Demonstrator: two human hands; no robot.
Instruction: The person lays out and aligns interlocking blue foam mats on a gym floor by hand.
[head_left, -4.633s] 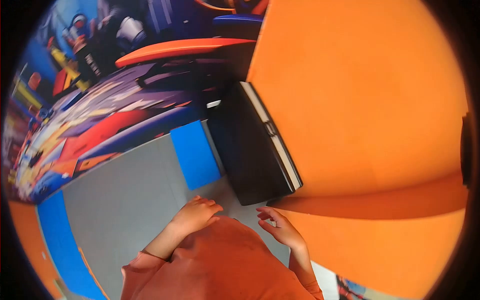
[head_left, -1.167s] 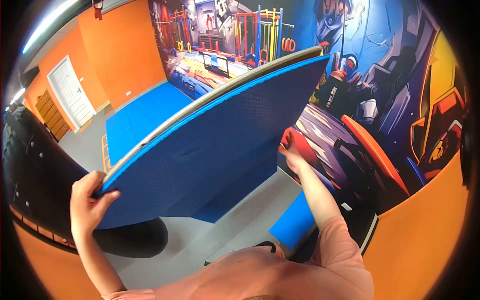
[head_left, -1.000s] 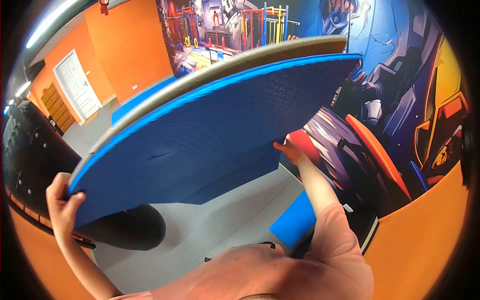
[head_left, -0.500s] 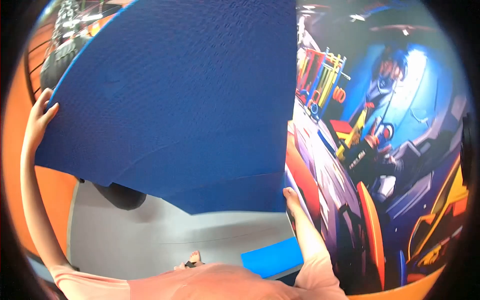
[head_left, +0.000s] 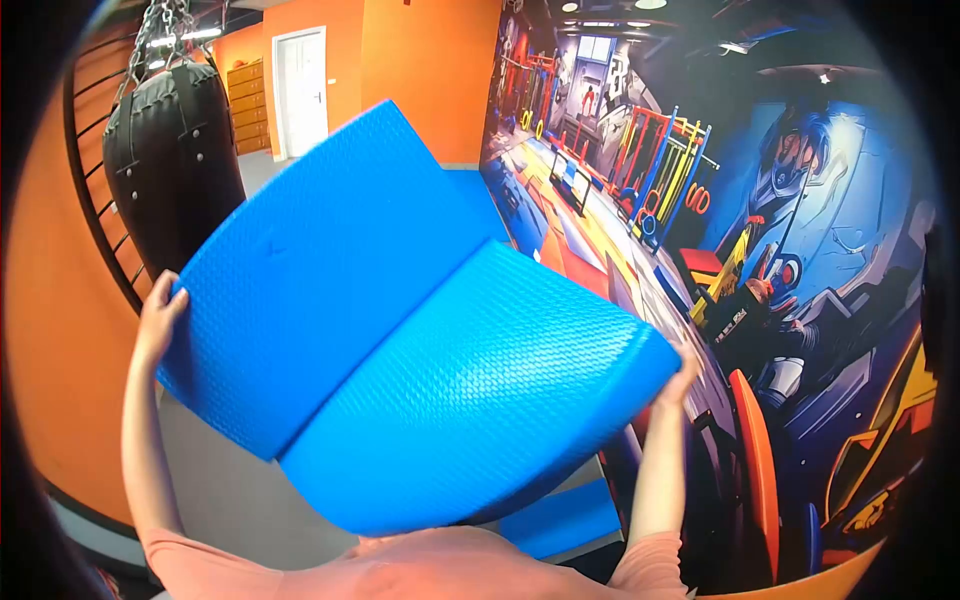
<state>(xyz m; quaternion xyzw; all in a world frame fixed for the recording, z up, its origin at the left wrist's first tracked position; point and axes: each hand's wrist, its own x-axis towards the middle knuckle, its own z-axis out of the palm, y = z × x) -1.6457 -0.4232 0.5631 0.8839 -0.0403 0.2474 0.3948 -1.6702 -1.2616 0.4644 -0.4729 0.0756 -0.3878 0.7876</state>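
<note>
A blue folding exercise mat (head_left: 430, 360) with a textured surface spans the space before my chest. A crease runs diagonally through it, and the panel on the right bulges toward me. My left hand (head_left: 163, 312) is closed on its left edge, thumb on the near face. At the opposite corner my right hand (head_left: 680, 375) grips the right edge; most of those fingers are hidden behind the mat. The mat is tilted and held up off the grey floor (head_left: 215, 460).
A black punching bag (head_left: 170, 160) hangs on chains at the left, before wall bars (head_left: 88, 185) on an orange wall. A printed mural (head_left: 790, 300) covers the right wall. Another blue mat (head_left: 565, 518) lies low near me, and more blue matting (head_left: 470, 200) lies farther back.
The mat has come down from nearly upright and tipped, so its brighter, creased face now shows. My right hand rose and moved right; my left hand moved right and lower. The room behind is visible.
</note>
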